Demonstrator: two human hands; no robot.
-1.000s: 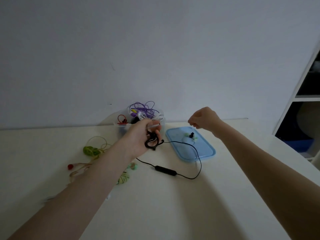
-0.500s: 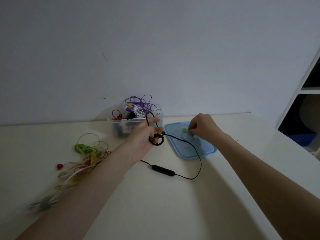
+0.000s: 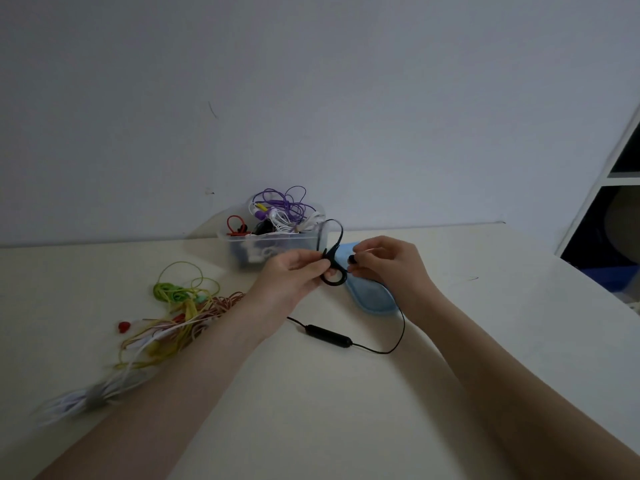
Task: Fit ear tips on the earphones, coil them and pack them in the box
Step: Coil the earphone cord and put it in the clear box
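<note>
Earphones (image 3: 333, 271) between left hand (image 3: 298, 275) and right hand (image 3: 388, 263), fingers curled.

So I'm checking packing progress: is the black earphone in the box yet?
Out. Left hand holds black earphone before the box; its cable trails on the table.

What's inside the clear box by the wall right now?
The clear box holds a tangle of purple earphones, white earphones and a red ear hook. Lower contents are blurred behind its wall, and the left hand covers its front corner.
</note>
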